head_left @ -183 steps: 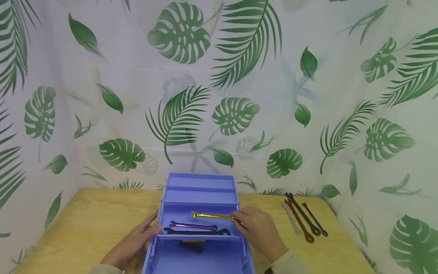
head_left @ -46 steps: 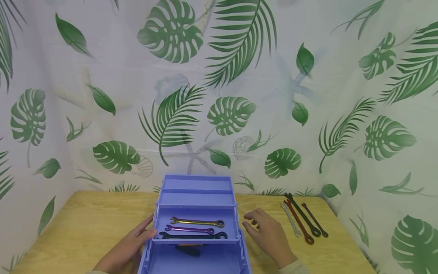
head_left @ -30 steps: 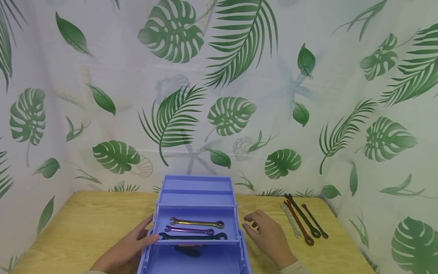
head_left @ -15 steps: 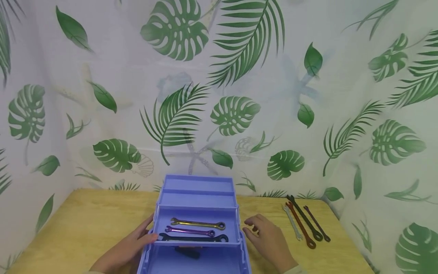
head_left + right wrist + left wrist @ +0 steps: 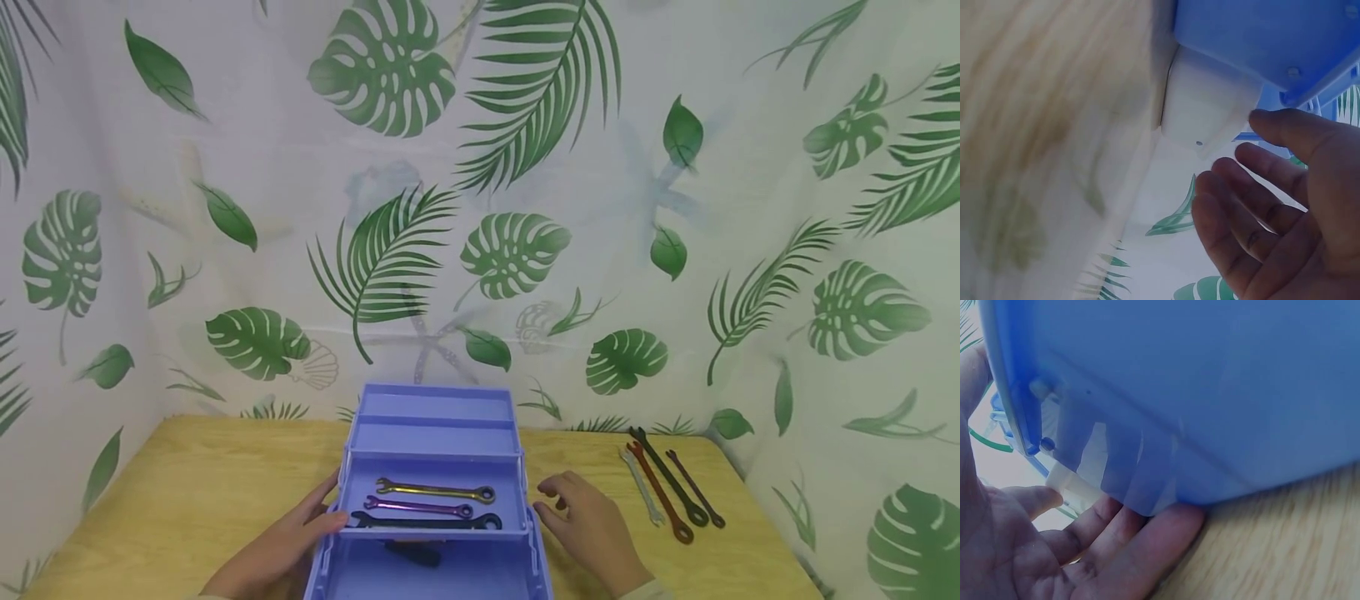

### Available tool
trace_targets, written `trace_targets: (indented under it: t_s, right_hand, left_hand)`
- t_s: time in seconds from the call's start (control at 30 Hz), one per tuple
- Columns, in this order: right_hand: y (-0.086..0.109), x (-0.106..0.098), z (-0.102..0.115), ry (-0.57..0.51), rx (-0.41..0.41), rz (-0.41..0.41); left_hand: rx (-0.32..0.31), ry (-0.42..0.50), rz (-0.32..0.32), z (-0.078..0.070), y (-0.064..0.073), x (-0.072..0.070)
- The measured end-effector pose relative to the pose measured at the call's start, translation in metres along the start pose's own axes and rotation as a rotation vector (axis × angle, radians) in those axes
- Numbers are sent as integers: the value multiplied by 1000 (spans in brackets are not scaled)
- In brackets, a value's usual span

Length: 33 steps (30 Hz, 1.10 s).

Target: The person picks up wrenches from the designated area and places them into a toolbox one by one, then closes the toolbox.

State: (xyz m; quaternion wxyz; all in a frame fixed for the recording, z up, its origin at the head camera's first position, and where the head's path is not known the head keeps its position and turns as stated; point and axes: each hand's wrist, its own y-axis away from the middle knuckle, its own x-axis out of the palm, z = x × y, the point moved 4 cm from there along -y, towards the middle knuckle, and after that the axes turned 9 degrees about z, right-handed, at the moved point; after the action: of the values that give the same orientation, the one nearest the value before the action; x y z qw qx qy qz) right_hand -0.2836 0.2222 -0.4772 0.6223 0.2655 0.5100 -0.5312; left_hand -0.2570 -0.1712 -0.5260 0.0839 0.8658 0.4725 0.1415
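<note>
A blue toolbox [image 5: 435, 575] stands open at the table's front, its upper tray [image 5: 427, 533] raised. In that tray lie a yellow wrench [image 5: 435, 490], a purple wrench [image 5: 418, 506] and a black wrench [image 5: 424, 523], roughly parallel. My left hand [image 5: 281, 542] rests against the box's left side, thumb at the tray's front corner; in the left wrist view, the fingertips of that hand [image 5: 1079, 550] touch the blue wall. Just right of the box, my right hand [image 5: 588, 525] holds nothing, its fingers loosely bent. The right wrist view shows that hand [image 5: 1291, 206] apart from the box.
On the table [image 5: 225, 500], right of my right hand, lie a silver wrench [image 5: 642, 487], a red-brown wrench [image 5: 660, 492], a dark green wrench [image 5: 670, 477] and a small dark wrench [image 5: 696, 490]. A dark-handled tool [image 5: 415, 553] shows partly under the tray. A leaf-patterned cloth [image 5: 480, 208] hangs behind.
Six seconds ago my right hand held the yellow wrench over the tray; now the wrench lies inside and that hand is off to the right. Over the last second, both hands stay nearly still.
</note>
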Motion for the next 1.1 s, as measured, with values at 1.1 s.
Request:
trace_targets:
  t_s: [1.1]
  right_hand:
    - [11, -35, -132, 274, 451, 371]
  left_hand:
    - [49, -150, -45, -1, 0, -2]
